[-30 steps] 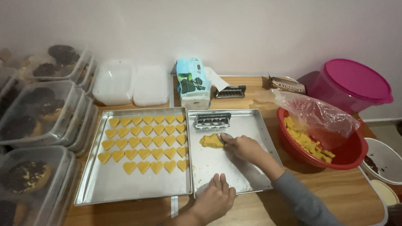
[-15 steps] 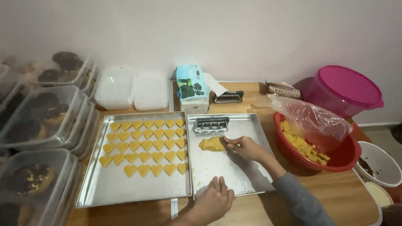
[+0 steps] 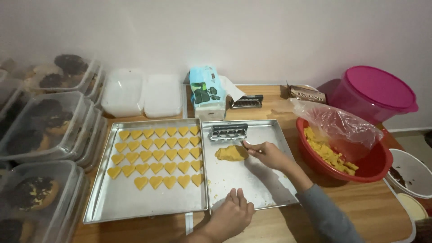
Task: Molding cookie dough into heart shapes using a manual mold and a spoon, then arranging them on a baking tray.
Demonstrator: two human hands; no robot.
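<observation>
head view, steeply down, table (image 3: 360, 211) near

Two metal trays (image 3: 112, 211), about thirty heart-shaped dough pieces (image 3: 156, 156), one dough lump (image 3: 231, 153), two hands (image 3: 270, 154).

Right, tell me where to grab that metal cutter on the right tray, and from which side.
Probably best to grip the metal cutter across its two long edges, coming from above. It lies flat and crosswise at the far end of the right tray, apart from the dough lump. The right hand is nearest; the left hand rests on the tray's near rim.
</observation>
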